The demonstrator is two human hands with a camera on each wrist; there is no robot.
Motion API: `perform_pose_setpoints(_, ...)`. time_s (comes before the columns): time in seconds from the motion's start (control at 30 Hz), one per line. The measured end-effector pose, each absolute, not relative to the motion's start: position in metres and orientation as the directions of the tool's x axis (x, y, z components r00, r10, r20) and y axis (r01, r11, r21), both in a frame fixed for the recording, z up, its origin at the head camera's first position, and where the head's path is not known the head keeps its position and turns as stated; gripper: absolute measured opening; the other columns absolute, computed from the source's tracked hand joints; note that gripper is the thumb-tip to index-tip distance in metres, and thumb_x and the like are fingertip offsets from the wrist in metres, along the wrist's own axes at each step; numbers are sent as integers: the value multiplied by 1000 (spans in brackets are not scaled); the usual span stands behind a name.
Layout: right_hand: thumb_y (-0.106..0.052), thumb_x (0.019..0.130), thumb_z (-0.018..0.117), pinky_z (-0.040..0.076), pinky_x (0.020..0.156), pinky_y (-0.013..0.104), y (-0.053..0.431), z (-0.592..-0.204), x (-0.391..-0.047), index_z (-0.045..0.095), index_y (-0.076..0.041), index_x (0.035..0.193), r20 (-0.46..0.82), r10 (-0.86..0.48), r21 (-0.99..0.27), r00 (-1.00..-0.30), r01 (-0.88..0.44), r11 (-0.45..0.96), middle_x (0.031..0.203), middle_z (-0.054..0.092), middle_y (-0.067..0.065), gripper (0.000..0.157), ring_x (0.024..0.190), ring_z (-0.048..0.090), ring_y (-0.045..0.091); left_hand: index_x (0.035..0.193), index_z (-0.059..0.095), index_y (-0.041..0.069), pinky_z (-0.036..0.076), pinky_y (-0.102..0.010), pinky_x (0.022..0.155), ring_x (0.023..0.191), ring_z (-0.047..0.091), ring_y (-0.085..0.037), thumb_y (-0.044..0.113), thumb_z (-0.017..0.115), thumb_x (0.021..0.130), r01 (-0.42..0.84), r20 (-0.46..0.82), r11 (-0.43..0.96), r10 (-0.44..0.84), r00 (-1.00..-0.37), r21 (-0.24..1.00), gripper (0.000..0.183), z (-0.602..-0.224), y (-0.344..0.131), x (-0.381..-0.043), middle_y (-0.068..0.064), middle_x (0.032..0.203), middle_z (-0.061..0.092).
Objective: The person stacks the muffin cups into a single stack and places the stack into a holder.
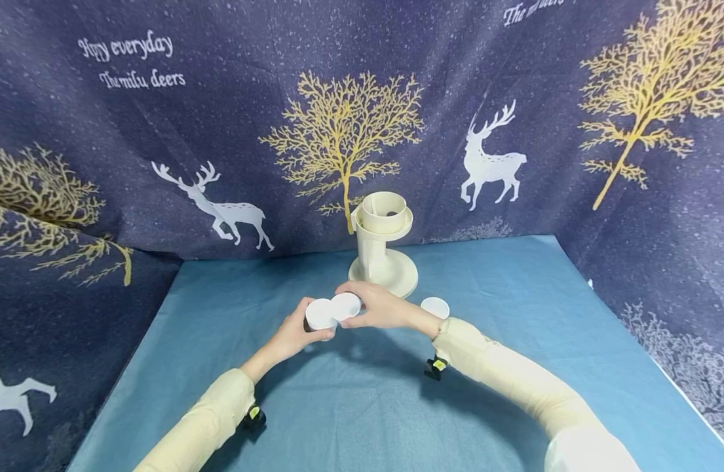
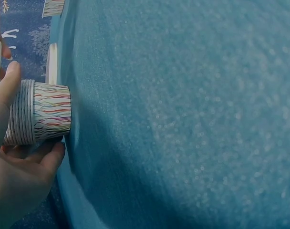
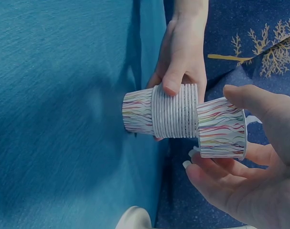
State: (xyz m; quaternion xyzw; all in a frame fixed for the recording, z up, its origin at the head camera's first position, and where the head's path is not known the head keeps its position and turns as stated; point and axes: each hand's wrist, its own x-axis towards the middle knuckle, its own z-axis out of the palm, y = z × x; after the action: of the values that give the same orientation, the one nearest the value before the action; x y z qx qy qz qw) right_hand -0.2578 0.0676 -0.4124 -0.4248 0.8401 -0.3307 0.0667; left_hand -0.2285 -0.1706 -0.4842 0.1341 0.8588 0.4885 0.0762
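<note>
My left hand (image 1: 291, 335) grips a stack of nested paper cups (image 3: 176, 114), white-rimmed with thin wavy coloured lines on the outside. The stack's mouth faces up in the head view, and its base is close over the cloth in the wrist views. Between the thumb and fingers of my right hand (image 1: 381, 307) is a single paper cup (image 3: 221, 129) of the same pattern. This cup is beside the top of the stack, its base end right at the stack's upper rims. Behind both hands stands a cream-coloured stand (image 1: 373, 252) with a round base and a ring-shaped top.
Another paper cup (image 1: 435, 307) stands on the blue tablecloth (image 1: 362, 406), to the right of my right wrist. A dark curtain (image 1: 220, 118) with deer and golden trees hangs right behind the table's far edge, close to the stand.
</note>
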Motion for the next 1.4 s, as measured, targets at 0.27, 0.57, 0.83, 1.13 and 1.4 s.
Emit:
perform_pose_setpoints(0.27, -30, 87, 72, 53, 82, 39, 65, -411, -259, 53, -6, 130, 151, -762, -628, -630, -656, 418, 123, 61, 7, 53, 101, 58, 19, 136, 38, 9, 52, -30, 74, 96, 63, -19, 34, 79, 80, 193, 38, 525, 291, -956, 829, 74, -486, -171, -227, -15, 125, 55)
perform_pose_setpoints(0.57, -30, 88, 70, 53, 82, 38, 64, -409, -258, 54, -10, 130, 167, -749, -628, -641, -655, 420, 123, 61, 5, 49, 100, 58, 16, 139, 37, 8, 49, -39, 92, 116, 57, -29, 25, 79, 82, 189, 53, 498, 275, -960, 846, 73, -475, -169, -226, -14, 133, 53)
perform_pose_setpoints(0.83, -27, 90, 68, 54, 83, 39, 59, -407, -257, 53, -7, 131, 209, -742, -643, -637, -661, 387, 123, 61, 6, 48, 103, 59, 17, 137, 41, 13, 50, -35, 84, 109, 60, -27, 29, 76, 84, 200, 72, 489, 267, -961, 849, 65, -470, -167, -225, -12, 128, 58)
perform_pose_setpoints(1.13, -27, 90, 68, 53, 81, 28, 52, -408, -257, 51, -8, 134, 228, -737, -644, -636, -666, 376, 127, 60, 6, 51, 106, 59, 16, 132, 43, 15, 50, -30, 83, 105, 62, -20, 31, 73, 87, 188, 63, 490, 259, -964, 851, 56, -471, -167, -226, -9, 125, 60)
perform_pose_setpoints(1.4, -26, 90, 68, 54, 84, 37, 45, -410, -258, 49, -9, 137, 239, -750, -639, -617, -681, 356, 130, 58, 8, 53, 108, 58, 17, 128, 42, 11, 52, -33, 83, 106, 62, -26, 25, 72, 88, 199, 74, 449, 280, -957, 871, 52, -474, -166, -226, -14, 123, 58)
